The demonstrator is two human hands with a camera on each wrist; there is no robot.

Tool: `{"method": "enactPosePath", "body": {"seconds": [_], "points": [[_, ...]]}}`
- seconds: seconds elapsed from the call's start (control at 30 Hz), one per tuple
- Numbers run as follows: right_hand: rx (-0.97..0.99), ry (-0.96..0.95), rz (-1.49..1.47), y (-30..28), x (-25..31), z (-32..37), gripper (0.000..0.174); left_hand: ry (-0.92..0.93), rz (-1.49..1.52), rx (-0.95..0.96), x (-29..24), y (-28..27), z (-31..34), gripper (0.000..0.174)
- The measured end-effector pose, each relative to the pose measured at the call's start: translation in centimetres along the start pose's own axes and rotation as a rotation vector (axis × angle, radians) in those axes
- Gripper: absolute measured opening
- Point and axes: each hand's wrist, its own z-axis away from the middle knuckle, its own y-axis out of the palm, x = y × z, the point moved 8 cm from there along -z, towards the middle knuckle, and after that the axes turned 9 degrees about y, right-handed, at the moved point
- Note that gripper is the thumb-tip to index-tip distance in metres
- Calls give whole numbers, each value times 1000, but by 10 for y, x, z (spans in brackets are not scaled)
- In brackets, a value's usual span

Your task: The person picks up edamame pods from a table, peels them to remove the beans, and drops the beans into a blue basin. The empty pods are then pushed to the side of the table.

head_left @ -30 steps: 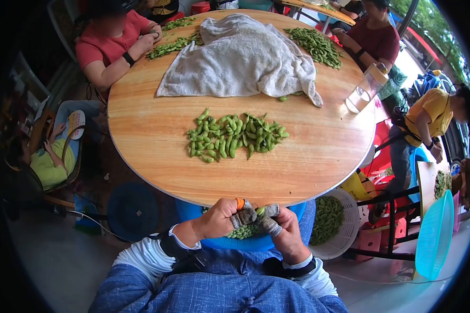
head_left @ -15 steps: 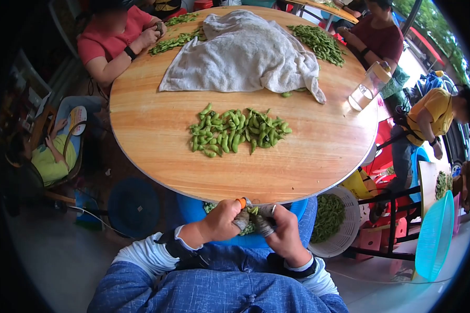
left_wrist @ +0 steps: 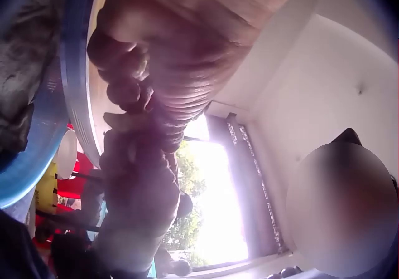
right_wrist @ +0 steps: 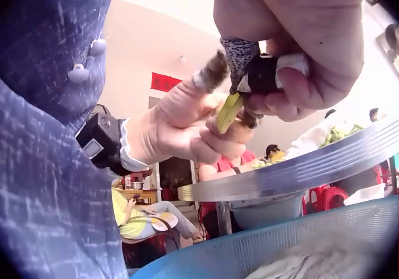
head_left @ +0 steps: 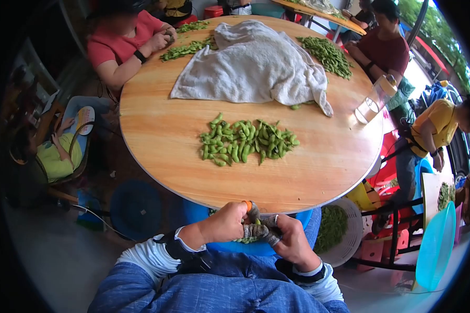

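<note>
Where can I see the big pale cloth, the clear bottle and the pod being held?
Pale cloth [head_left: 253,68]: head view, on its rumpled middle.
Clear bottle [head_left: 371,105]: head view, on its see-through side.
Held pod [right_wrist: 229,114]: right wrist view, on the middle of its visible length.

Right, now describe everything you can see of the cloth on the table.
The cloth is greyish white and soft-looking, with a nubby texture like towelling. It lies spread and rumpled over the far half of the round wooden table, rising in a hump with folds running down from it; what is underneath is hidden. Its near edge is fairly straight on the left, and bunches on the right into a narrow corner pointing nearer. A few green pods show at that edge, beside the corner.
</note>
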Motion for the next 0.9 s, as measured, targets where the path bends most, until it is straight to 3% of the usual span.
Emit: {"method": "enactPosePath", "body": {"seconds": [0.1, 0.2, 0.5, 0.63, 0.73, 0.83, 0.9], "points": [[117, 64, -178, 2, 0, -2, 15, -70, 182, 80, 11, 3, 3, 17], [228, 103, -247, 2, -2, -2, 13, -74, 175, 154, 11, 5, 6, 12], [147, 169, -94, 7, -14, 5, 15, -81, -19, 91, 34, 6, 14, 15], [19, 170, -76, -15, -27, 17, 11, 196, -323, 89, 12, 10, 13, 20], [-174, 244, 400, -74, -48, 45, 15, 277, -659, 161, -23, 12, 19, 26], [-507, 428, 908, -138, -73, 81, 21, 309, -712, 127, -32, -1, 17, 23], [-626, 478, 930, -155, -82, 97, 20, 315, -805, -7, -39, -21, 8, 23]]}}
